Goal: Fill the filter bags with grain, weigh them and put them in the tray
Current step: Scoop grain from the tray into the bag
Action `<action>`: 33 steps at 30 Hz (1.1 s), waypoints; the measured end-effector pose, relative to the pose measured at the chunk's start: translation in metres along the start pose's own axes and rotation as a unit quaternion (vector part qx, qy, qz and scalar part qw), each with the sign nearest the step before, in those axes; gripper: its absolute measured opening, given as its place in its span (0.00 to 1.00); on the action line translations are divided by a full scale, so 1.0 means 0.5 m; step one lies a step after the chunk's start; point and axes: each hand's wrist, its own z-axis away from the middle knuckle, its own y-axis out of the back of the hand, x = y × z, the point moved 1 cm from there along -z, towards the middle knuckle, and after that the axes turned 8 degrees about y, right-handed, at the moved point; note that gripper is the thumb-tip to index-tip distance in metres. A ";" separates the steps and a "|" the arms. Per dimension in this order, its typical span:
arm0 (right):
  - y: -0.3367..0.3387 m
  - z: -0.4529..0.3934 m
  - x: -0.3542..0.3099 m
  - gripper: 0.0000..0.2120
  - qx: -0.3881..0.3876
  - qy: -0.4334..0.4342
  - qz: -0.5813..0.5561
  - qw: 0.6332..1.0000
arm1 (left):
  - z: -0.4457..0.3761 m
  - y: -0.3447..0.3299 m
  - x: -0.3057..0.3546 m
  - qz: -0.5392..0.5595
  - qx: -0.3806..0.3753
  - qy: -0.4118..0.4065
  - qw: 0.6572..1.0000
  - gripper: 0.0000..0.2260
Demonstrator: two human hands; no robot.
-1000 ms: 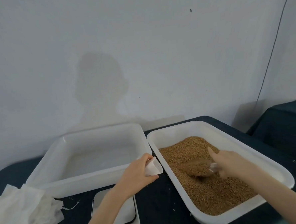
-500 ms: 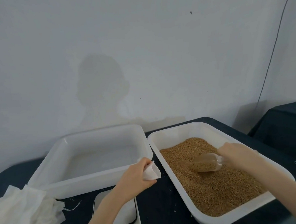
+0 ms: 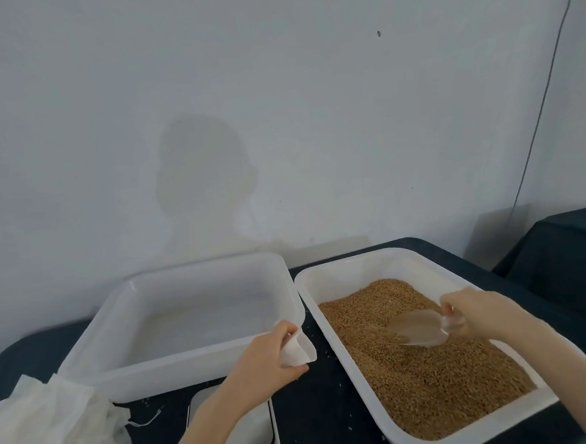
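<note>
Filter bag [image 3: 297, 350], small and white, sits pinched in our left hand [image 3: 270, 355], its mouth held open toward the right; we hold it above the dark table [image 3: 334, 421], in the gap between the two white tubs and just beyond the scale [image 3: 242, 430], whose white platform lies near us under our left forearm. Our right hand [image 3: 479, 315] grasps the handle of a clear plastic scoop [image 3: 420, 327], fingers curled round it; the scoop lies low over the grain [image 3: 424, 368], loaded with it, its mouth pointing left. Brown grain fills the right tub [image 3: 342, 263], heaped toward the far end; the left tray [image 3: 198, 267] stands just beside it, rims nearly touching, with nothing in it that we can see. A loose heap of spare white bags [image 3: 47, 429] lies at the near left, a thin drawstring trailing onto the cloth; a few stray grains dot the table near the scale. Behind everything rises a pale wall [image 3: 278, 119]; a dark cable [image 3: 544, 96] runs down it on the right.
</note>
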 end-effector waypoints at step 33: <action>0.071 0.042 -0.135 0.09 -0.009 0.249 -0.372 0.894 | 0.020 0.046 0.006 0.059 0.005 0.015 0.998 0.15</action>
